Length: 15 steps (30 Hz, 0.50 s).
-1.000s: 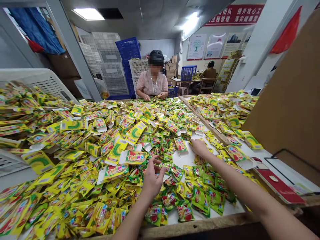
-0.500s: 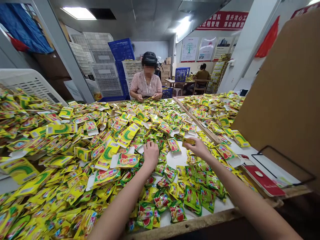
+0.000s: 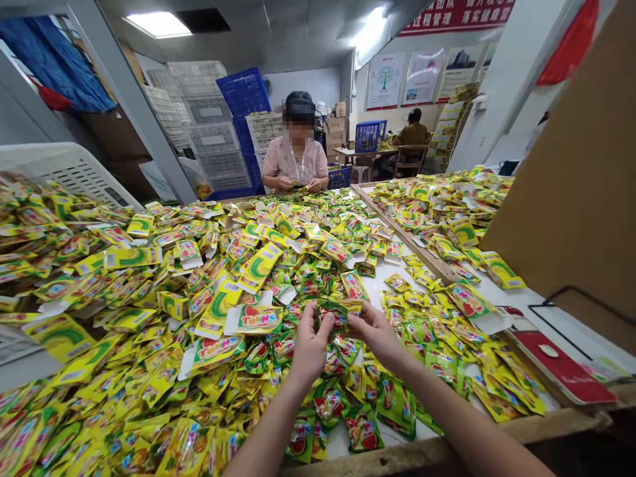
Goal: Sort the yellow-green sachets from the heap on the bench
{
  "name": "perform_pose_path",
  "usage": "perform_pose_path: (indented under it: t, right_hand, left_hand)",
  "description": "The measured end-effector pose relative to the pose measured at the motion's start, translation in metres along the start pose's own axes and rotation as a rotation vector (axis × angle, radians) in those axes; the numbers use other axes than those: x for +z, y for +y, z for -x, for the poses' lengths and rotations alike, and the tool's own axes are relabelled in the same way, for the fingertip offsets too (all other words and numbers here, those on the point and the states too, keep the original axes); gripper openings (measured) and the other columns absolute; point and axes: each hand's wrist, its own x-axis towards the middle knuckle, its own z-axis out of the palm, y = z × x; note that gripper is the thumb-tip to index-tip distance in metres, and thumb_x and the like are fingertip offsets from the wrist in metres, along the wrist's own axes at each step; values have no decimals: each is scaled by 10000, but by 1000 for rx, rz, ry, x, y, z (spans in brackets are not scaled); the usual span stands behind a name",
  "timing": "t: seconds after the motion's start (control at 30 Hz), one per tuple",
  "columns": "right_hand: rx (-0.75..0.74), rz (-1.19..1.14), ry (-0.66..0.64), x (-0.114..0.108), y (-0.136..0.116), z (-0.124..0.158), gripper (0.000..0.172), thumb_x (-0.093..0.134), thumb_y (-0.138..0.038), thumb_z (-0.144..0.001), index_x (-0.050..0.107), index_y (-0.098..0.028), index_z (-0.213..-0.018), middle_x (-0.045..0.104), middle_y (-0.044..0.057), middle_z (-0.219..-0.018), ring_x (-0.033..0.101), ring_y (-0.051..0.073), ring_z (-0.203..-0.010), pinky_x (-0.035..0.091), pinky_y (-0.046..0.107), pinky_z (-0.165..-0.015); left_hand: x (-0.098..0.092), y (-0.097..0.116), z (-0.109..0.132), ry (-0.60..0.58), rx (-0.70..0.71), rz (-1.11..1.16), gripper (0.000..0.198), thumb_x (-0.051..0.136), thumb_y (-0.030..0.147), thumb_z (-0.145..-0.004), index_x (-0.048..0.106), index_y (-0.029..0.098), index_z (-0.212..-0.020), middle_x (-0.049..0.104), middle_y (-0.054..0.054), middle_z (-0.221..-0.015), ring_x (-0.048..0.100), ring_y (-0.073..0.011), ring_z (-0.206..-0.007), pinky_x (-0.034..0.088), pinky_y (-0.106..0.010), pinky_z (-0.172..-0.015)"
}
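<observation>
My left hand point(image 3: 312, 334) grips a small green candy sachet point(image 3: 332, 314) with a red watermelon picture, thumb pressed on its front. Close beside it, my right hand point(image 3: 376, 329) pinches a small yellow pack point(image 3: 354, 307); the fingers cover most of it, so whether it is a box or a sachet is unclear. The two packs meet or overlap above the table. Under my hands lie loose green sachets point(image 3: 330, 401). To the left of my left hand rests a flat yellow box point(image 3: 258, 319) printed "TWINS", its white flap open.
Yellow boxes and sachets pile up on the left point(image 3: 124, 318). A wooden strip point(image 3: 407, 232) divides the table; a red notebook point(image 3: 561, 364) and a cardboard panel point(image 3: 571, 179) are at the right. Across the table sits a co-worker point(image 3: 297, 156), both hands on a small pack.
My left hand has lifted a green sachet from the pile. My right hand has moved left with its yellow pack, bringing both hands together. The view has shifted slightly.
</observation>
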Motion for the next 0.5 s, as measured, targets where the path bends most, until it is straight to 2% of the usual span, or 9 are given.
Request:
perform_pose_path:
  t: [0.07, 0.13, 0.23, 0.33, 0.4, 0.47, 0.5]
  right_hand:
    - [25, -101, -27, 5, 7, 6, 408, 672, -525, -694, 598, -222, -957, 697, 33, -938, 678, 190, -808, 577, 342, -675]
    - [18, -116, -48, 8, 12, 10, 432, 670, -554, -697, 597, -226, -969, 692, 45, -985, 669, 202, -858, 569, 356, -714]
    - [-28, -27, -75, 7, 16, 11, 441, 762, -487, -637, 623, -220, -959, 695, 45, -971, 649, 198, -908, 536, 345, -809]
    - [-64, -31, -143, 5, 18, 10, 499, 821, -453, -561, 641, -226, -967, 708, 37, -944, 647, 202, -907, 515, 345, -852]
    - [-74, -39, -179, 5, 19, 10, 477, 820, -449, -564, 653, -224, -950, 716, 34, -932, 655, 208, -889, 515, 360, -860]
    - [-64, -10, -143, 4, 18, 10, 410, 797, -446, -603, 668, -210, -913, 725, 38, -899, 664, 212, -859, 520, 381, -855]
    - [-49, 1, -99, 4, 17, 10, 394, 787, -449, -615, 670, -201, -899, 729, 43, -889, 668, 217, -847, 526, 392, -848]
  left_hand:
    - [7, -8, 5, 86, 2, -52, 159, 489, 336, -845, 496, 190, -906, 599, -18, -833, 577, -155, -770, 484, -285, -727]
    - [10, -14, 9, 122, 15, -168, 149, 478, 337, -849, 497, 191, -875, 572, -23, -834, 558, -165, -782, 477, -310, -748]
    - [13, -21, 17, 117, 35, -291, 156, 457, 330, -856, 515, 192, -898, 553, -61, -920, 553, -199, -886, 462, -349, -814]
    - [16, -23, 24, 131, -5, -294, 203, 419, 353, -884, 504, 190, -973, 558, -87, -986, 551, -213, -965, 451, -357, -853]
    - [16, -20, 24, 122, -21, -279, 251, 346, 365, -919, 480, 183, -1029, 571, -92, -996, 559, -204, -964, 452, -352, -855]
    - [9, -12, 21, 51, 10, -374, 298, 303, 367, -931, 472, 169, -1077, 580, -108, -1024, 564, -208, -977, 451, -359, -867]
    - [2, -5, 17, 32, 7, -494, 326, 317, 380, -924, 475, 157, -1102, 582, -126, -1049, 566, -227, -992, 447, -377, -874]
